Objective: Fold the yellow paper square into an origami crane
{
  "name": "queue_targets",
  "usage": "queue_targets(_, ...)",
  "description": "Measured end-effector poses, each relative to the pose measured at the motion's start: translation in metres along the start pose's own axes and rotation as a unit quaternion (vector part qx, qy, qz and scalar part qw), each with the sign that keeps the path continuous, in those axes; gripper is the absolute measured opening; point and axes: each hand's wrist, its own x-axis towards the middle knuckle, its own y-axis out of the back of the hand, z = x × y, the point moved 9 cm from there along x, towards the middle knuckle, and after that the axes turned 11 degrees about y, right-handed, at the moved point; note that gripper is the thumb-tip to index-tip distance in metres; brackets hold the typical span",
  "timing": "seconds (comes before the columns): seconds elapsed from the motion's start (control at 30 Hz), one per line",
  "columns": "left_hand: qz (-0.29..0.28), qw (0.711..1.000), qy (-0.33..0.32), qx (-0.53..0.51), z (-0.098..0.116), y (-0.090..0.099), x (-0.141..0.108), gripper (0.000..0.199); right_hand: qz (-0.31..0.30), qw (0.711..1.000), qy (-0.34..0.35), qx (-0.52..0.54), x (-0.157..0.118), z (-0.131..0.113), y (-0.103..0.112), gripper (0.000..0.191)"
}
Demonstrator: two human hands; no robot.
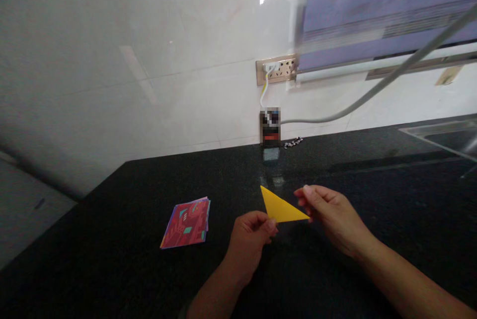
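Note:
A yellow sheet of paper (281, 209), folded into a triangle, is held just above the dark countertop (122, 199). My left hand (251, 234) pinches its lower left edge between thumb and fingers. At the sheet's right corner is my right hand (331, 209), its fingers loosely bent and the thumb lying above the index finger. The lower fingertips of that hand come close to the corner; whether they touch it I cannot tell. To the left lies a small stack of coloured paper (188, 224) with a red patterned sheet on top.
Against the tiled wall (186, 85) stands a small dark box (271, 132), blurred out in part, with a beaded string (293, 142) beside it. A white plug and cord run from the wall socket (278, 68). A grey hose (357, 108) slopes to the right, above a sink edge (432, 142).

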Motion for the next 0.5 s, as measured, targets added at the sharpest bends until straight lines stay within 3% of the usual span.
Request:
queue_targets(0.07,-0.026,0.999,-0.009,0.017,0.0,-0.005,0.0,0.019,-0.097,0.995,-0.009,-0.018,-0.008,0.001,-0.024,0.026)
queue_targets(0.13,-0.036,0.999,-0.014,0.02,0.0,-0.007,0.001,0.02,-0.146,0.988,0.006,-0.044,-0.015,-0.003,-0.037,0.025)
queue_targets(0.23,-0.035,0.999,-0.007,-0.009,-0.003,-0.004,0.002,0.023,-0.16,0.985,0.029,-0.054,-0.019,-0.009,-0.043,0.025)
queue_targets(0.5,-0.074,0.993,0.035,-0.09,-0.013,-0.01,0.004,0.027,-0.19,0.982,-0.003,0.014,-0.023,0.0,-0.051,0.03)
